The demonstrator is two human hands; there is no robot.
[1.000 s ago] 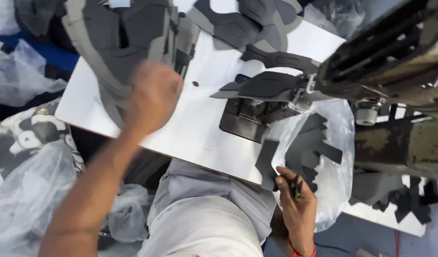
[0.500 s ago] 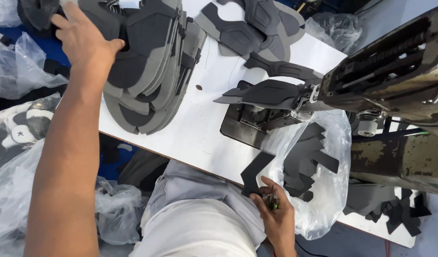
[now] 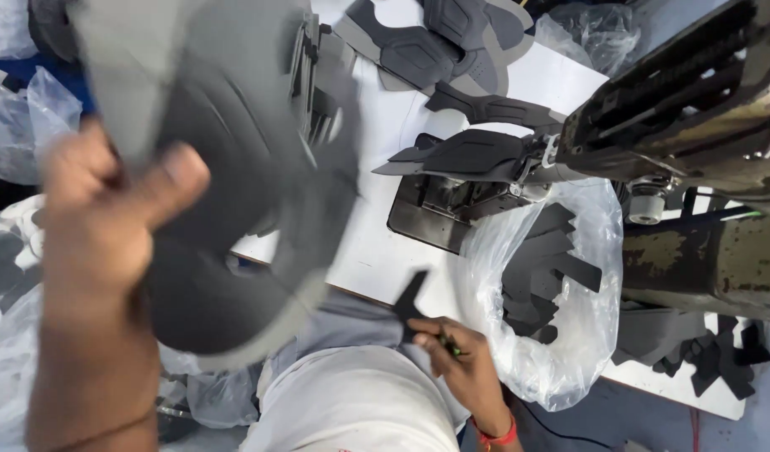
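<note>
White worktable (image 3: 377, 251) fills the middle of the head view, with a sewing machine (image 3: 695, 100) coming in from the right and clear plastic bags all around the edges.

Left hand (image 3: 109, 218) is up close to the camera, fingers curled shut around the edge of a big grey upper (image 3: 234, 192), thumb pressed on top. The piece is blurred, but it spreads up and to the right from the grip, its long side running roughly from near-left to far-right, hanging over the near-left part of the table. So the left hand is clearly the one on it; the right is well apart.

Right hand (image 3: 460, 368) is low, near the table's near edge, over the lap. It's pinched closed on a small black cut piece (image 3: 410, 305) that sticks up and left from the fingers. There also seems to be a thin dark tool tucked in the same hand, can't tell what it is.

Just right of that hand, a bag (image 3: 569, 335) of black cut pieces hangs off the table. More grey uppers (image 3: 444, 42) are stacked at the far side, and one dark piece (image 3: 477, 155) sits under the machine head.

Hard to make out: the upper's shape (motion blur), the machine's top (cut off), and whatever's under the upper.
</note>
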